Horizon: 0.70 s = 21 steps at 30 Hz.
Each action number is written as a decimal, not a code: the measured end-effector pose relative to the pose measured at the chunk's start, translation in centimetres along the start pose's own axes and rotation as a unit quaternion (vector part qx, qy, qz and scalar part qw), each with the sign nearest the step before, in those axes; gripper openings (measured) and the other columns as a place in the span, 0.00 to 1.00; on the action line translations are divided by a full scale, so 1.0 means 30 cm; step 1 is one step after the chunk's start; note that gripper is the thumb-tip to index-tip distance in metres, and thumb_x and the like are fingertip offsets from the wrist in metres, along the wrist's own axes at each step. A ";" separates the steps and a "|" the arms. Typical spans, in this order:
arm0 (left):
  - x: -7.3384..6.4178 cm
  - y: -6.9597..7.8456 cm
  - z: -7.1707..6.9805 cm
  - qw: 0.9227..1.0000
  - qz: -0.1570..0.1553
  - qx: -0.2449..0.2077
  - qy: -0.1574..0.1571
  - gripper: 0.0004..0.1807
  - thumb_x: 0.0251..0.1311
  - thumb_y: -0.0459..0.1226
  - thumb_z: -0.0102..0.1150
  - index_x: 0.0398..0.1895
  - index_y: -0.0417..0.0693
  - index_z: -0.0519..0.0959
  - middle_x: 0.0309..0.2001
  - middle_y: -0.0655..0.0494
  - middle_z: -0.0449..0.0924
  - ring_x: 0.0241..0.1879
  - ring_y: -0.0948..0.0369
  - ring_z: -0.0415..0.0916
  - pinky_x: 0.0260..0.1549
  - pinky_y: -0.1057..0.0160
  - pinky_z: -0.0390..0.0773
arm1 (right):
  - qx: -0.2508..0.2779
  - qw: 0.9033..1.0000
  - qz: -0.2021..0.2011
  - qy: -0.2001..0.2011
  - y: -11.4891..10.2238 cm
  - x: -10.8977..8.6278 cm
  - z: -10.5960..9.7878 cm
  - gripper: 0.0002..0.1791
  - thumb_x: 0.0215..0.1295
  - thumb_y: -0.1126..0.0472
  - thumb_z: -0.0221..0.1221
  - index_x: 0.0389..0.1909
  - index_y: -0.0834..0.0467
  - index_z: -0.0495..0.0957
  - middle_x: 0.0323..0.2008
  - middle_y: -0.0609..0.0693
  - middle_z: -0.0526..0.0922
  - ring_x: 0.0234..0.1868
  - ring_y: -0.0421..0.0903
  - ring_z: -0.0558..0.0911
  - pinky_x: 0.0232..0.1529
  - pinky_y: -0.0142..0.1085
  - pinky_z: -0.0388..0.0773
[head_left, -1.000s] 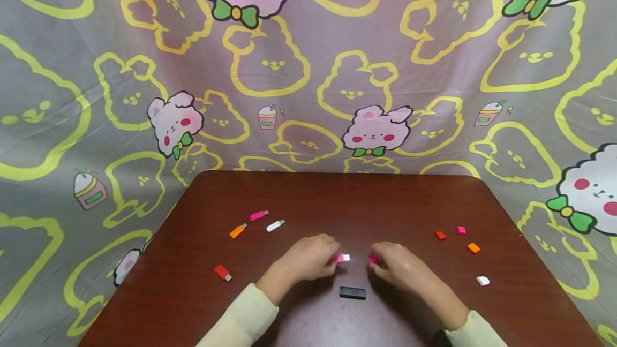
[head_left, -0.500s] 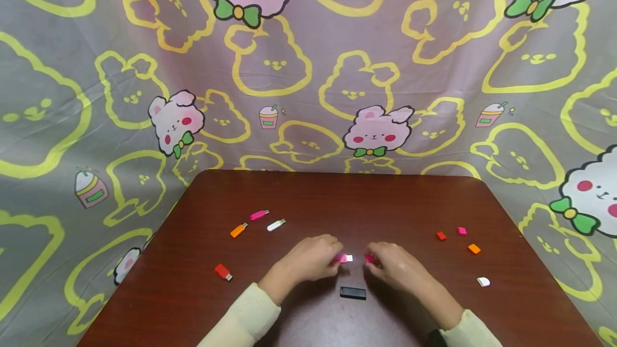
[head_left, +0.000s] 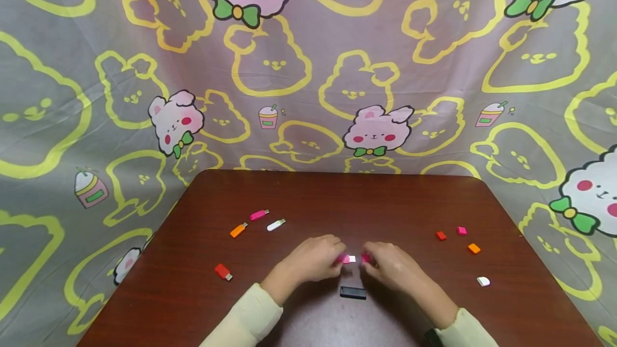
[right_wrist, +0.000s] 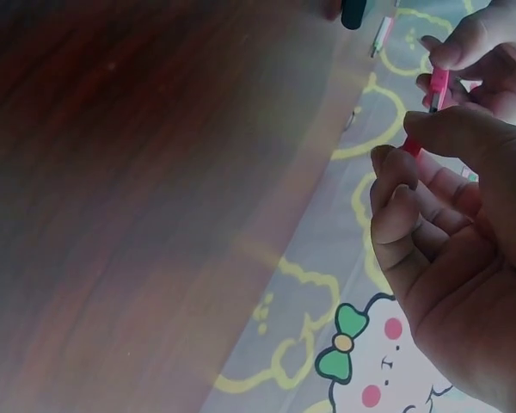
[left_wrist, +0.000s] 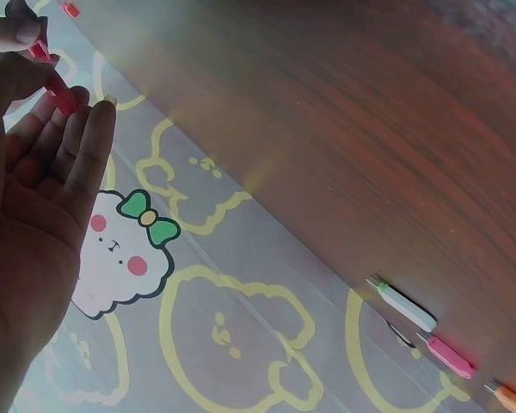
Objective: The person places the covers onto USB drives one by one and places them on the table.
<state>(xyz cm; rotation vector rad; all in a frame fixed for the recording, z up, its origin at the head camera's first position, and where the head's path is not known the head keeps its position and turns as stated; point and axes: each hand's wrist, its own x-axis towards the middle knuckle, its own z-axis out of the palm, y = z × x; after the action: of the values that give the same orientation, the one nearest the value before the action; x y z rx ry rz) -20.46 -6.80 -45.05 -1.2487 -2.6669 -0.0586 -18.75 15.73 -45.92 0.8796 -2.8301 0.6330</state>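
Note:
My left hand [head_left: 310,258] pinches a pink USB flash drive [head_left: 344,259] between thumb and fingertips, its bright metal plug pointing right. Facing it, the right hand [head_left: 392,265] holds a small pink cap [head_left: 365,258] in its fingertips. A narrow gap separates plug and cap in the head view. The right wrist view shows the drive [right_wrist: 439,82] lined up with the cap [right_wrist: 412,146], most of which the fingers hide. Just in front of the hands lies a black USB flash drive [head_left: 353,293] on the table.
Uncapped USB drives lie at left: pink [head_left: 258,215], orange [head_left: 238,231], white [head_left: 276,225] and red [head_left: 223,272]. At right are loose caps: red [head_left: 441,235], pink [head_left: 461,231], orange [head_left: 474,249] and white [head_left: 483,281]. A patterned cloth [head_left: 308,68] hangs behind the brown table [head_left: 337,197].
My right hand has moved left with the pink cap, and the left hand slightly right with the drive. The gap between plug and cap has narrowed.

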 end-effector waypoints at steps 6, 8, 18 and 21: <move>0.005 0.006 -0.004 1.000 -0.002 -0.006 -0.004 0.08 0.57 0.43 0.69 0.31 0.53 0.78 0.31 0.63 0.76 0.31 0.66 0.70 0.29 0.70 0.73 | 0.007 1.000 -0.008 0.009 -0.005 -0.001 0.008 0.08 0.58 0.64 0.67 0.31 0.53 0.76 0.22 0.36 0.70 0.22 0.32 0.68 0.22 0.29 0.67; 0.004 0.007 -0.005 1.000 -0.001 -0.007 -0.003 0.08 0.57 0.43 0.69 0.32 0.53 0.79 0.31 0.63 0.76 0.31 0.66 0.70 0.29 0.71 0.73 | 0.011 1.000 -0.010 0.009 -0.006 0.000 0.008 0.08 0.58 0.64 0.67 0.31 0.53 0.76 0.22 0.37 0.71 0.22 0.32 0.68 0.23 0.29 0.67; 0.004 0.012 -0.006 1.000 -0.001 -0.011 -0.001 0.09 0.57 0.43 0.69 0.31 0.53 0.78 0.31 0.63 0.75 0.31 0.67 0.70 0.28 0.70 0.71 | 0.021 1.000 -0.006 -0.003 -0.017 0.006 0.012 0.09 0.59 0.63 0.68 0.30 0.51 0.75 0.22 0.38 0.71 0.22 0.33 0.68 0.23 0.29 0.68; 0.005 0.011 -0.005 1.000 0.000 -0.011 -0.001 0.09 0.57 0.43 0.69 0.30 0.54 0.78 0.30 0.63 0.74 0.31 0.67 0.69 0.27 0.70 0.71 | 0.024 1.000 -0.002 -0.006 -0.019 0.006 0.013 0.09 0.59 0.63 0.69 0.31 0.51 0.76 0.23 0.38 0.72 0.23 0.33 0.68 0.23 0.29 0.68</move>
<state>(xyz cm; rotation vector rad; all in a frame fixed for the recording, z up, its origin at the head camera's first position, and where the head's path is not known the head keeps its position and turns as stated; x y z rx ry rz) -20.27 -6.48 -44.89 -1.2554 -2.6761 -0.0869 -18.58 15.04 -46.02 0.8995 -2.8338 0.7005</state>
